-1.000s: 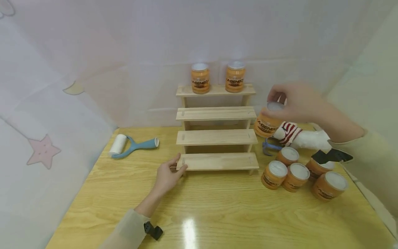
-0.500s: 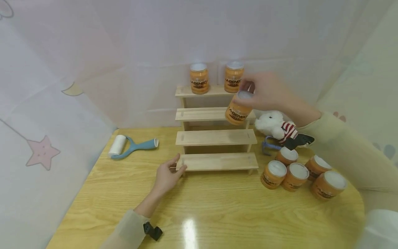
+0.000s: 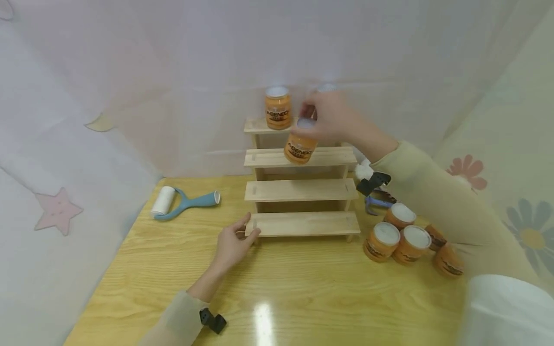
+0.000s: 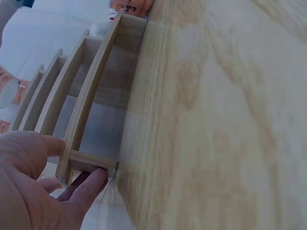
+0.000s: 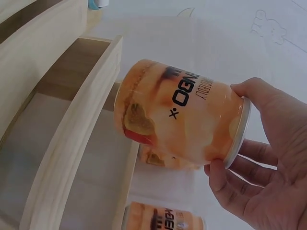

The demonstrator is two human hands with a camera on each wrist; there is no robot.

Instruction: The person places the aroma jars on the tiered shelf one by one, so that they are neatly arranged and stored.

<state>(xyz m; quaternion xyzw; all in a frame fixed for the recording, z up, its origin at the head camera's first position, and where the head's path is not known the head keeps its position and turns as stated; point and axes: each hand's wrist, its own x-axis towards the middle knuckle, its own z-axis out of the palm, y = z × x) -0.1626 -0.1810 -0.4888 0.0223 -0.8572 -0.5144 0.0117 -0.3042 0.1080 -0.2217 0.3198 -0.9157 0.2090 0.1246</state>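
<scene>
My right hand [image 3: 335,117] holds an orange can [image 3: 299,148] by its lidded end, thumb and fingers at the rim in the right wrist view. The can is tilted and overlaps the second shelf from the top in the head view. My left hand [image 3: 231,246] grips the left end of the bottom shelf of a four-step wooden rack [image 3: 303,225], thumb above and fingers underneath in the left wrist view. On the top shelf stands another orange can [image 3: 278,113] at the left. To its right is one more can, whose lid [image 3: 326,88] shows above my right hand; the rest is hidden.
Several orange cans [image 3: 378,245] stand right of the rack, partly covered by my right sleeve. Behind them lie a blue tool [image 3: 378,202] and a white plush toy [image 3: 363,170], mostly hidden. A blue-handled roller [image 3: 186,204] lies left. A blurred white object [image 3: 506,312] shows at the lower right.
My right hand has carried the can leftward, from beside the rack to in front of its second shelf from the top. My left hand has stayed on the bottom shelf.
</scene>
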